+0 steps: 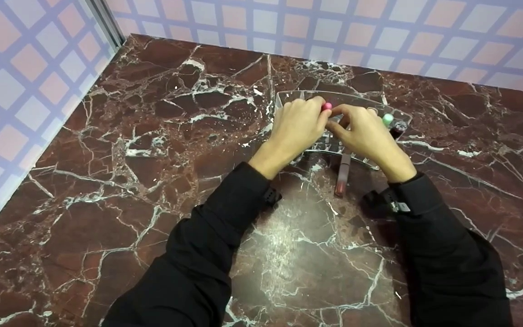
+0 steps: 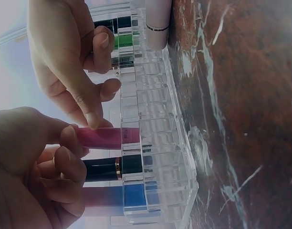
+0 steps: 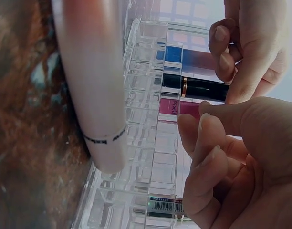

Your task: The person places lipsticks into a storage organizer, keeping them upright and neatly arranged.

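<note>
A clear acrylic cosmetics organizer [image 1: 361, 96] with several small compartments stands toward the back of the table. In it sits a pink lip gloss tube [image 2: 105, 138], upright, its lower end in a compartment. My left hand [image 1: 295, 120] pinches this tube near its upper part. My right hand [image 1: 363, 131] meets it there, thumb and forefinger at the tube's top; in the right wrist view the fingertips partly cover the pink tube [image 3: 171, 109]. Beside it stand a black tube with a gold band [image 3: 203, 89] and a blue-and-pink tube [image 3: 196, 61].
A lip gloss tube [image 1: 342, 177] lies on the marbled table [image 1: 152, 204] in front of the organizer. At the organizer's right end are a green-capped tube [image 1: 387, 119] and a dark-capped item [image 1: 398, 129]. Patterned panels [image 1: 284, 27] border the table.
</note>
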`<state>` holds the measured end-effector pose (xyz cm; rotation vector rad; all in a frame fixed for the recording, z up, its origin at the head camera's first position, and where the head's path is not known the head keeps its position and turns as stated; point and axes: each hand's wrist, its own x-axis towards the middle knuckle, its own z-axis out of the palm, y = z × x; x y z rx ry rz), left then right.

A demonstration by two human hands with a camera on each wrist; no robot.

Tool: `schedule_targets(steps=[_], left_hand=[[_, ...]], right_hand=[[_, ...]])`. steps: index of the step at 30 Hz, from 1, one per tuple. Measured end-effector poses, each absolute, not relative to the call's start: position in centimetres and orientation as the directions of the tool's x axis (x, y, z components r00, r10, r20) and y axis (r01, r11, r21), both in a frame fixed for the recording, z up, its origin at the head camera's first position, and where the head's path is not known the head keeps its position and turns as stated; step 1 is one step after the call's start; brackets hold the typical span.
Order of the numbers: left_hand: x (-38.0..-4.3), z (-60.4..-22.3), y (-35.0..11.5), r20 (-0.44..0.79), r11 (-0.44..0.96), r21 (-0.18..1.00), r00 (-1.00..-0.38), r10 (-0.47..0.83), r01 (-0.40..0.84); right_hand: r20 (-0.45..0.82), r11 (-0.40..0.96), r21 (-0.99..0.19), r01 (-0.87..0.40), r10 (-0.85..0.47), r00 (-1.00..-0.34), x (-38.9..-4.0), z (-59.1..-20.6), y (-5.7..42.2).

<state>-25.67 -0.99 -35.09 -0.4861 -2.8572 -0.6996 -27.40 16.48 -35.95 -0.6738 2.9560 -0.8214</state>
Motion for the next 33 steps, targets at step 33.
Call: schedule_targets(steps=[33], left_hand=[[-25.79, -35.44, -0.98, 0.243, 0.865, 0.368, -0.933, 0.264, 0.340]], right_hand=[[0.053, 0.767, -0.501, -0.401, -0.435, -0.899, -27.34, -36.00, 16.64]])
